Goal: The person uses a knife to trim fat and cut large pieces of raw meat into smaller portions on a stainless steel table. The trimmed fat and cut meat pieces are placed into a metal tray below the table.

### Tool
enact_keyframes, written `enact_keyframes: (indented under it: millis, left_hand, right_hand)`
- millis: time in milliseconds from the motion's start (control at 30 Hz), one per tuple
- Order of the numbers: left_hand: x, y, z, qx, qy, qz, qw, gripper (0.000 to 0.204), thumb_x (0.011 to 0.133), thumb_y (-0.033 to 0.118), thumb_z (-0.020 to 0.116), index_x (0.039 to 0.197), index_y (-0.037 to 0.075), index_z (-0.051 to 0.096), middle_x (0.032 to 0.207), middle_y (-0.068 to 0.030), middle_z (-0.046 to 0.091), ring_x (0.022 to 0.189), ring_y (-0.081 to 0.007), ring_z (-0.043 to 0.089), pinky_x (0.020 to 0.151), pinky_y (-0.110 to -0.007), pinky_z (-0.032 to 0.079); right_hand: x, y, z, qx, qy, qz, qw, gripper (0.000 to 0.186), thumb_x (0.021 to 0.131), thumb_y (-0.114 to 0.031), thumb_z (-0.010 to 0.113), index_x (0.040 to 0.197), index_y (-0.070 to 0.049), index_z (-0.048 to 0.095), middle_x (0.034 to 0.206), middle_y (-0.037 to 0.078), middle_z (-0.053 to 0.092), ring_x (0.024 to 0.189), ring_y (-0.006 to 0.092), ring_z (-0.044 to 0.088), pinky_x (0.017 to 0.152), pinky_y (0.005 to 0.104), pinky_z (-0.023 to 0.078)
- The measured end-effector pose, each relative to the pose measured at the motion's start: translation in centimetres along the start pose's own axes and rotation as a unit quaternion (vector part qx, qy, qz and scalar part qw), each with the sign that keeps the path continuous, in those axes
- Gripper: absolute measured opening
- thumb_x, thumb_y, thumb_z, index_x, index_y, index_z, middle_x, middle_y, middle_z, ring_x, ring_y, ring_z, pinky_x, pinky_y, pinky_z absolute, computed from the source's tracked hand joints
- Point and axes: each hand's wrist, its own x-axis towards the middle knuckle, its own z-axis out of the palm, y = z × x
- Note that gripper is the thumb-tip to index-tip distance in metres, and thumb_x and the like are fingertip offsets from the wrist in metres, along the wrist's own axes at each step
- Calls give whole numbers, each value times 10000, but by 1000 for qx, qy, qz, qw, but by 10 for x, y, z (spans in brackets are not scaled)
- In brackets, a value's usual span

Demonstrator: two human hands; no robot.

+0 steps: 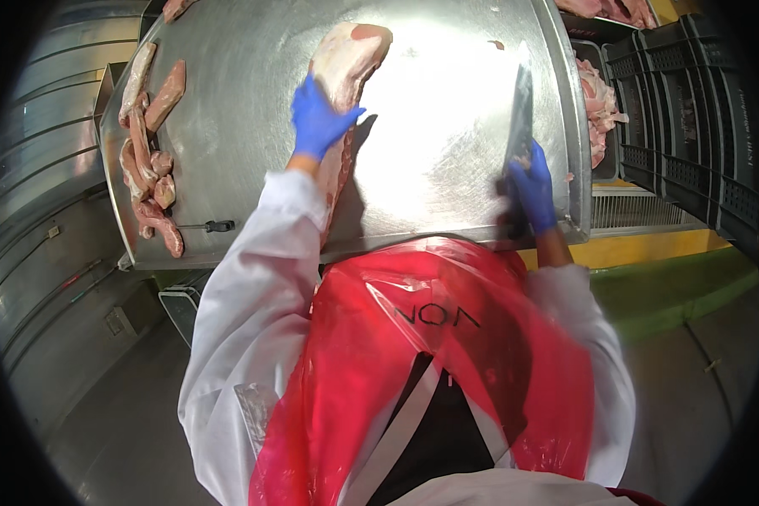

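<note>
A long slab of pale, fat-covered meat (350,63) lies lengthwise on the metal table (244,67), its near end partly behind my left sleeve. Across its middle rests my blue-gloved left hand (319,122), fingers spread, the thumb reaching over the right side. My blue-gloved right hand (534,190) is closed around a knife (521,105) near the table's right side. Its long blade points away from me; the dark handle is blurred by motion. Several strips and chunks of meat (139,139) lie along the table's left edge, with a dark-handled tool (219,226) beside them.
Beyond the table's raised right rim (565,93) sits a tray of meat pieces (594,110). Dark plastic crates (683,110) stand farther right. A small meat scrap (496,45) lies near the knife tip. A green surface (649,291) is at the lower right.
</note>
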Motion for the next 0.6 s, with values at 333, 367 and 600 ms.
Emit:
enact_keyframes:
  millis: [333,367,600]
  left_hand:
    - [196,-83,18,-521,-67,-171,833,673,798,357,774,1295,-54,580,1146,-166,670,1018,-297,675,917,-426,541]
    - [206,-123,26,-638,-39,-186,746,645,795,335,793,1272,-47,586,1112,-158,675,997,-293,680,906,-425,544]
    - [152,-83,35,-316,36,22,948,871,863,402,755,1484,-60,355,1353,-207,556,1223,-364,569,1044,-475,458]
  right_hand:
    - [58,-24,26,-61,6,82,995,617,959,-83,602,1524,-85,351,897,68,642,647,115,596,504,266,501]
    - [54,-25,28,-50,-8,70,996,598,963,-82,591,1516,-98,364,899,57,639,660,103,589,504,258,498]
    - [64,-9,32,-71,-20,11,997,731,941,-62,625,1581,-145,282,876,66,649,608,107,588,529,277,527]
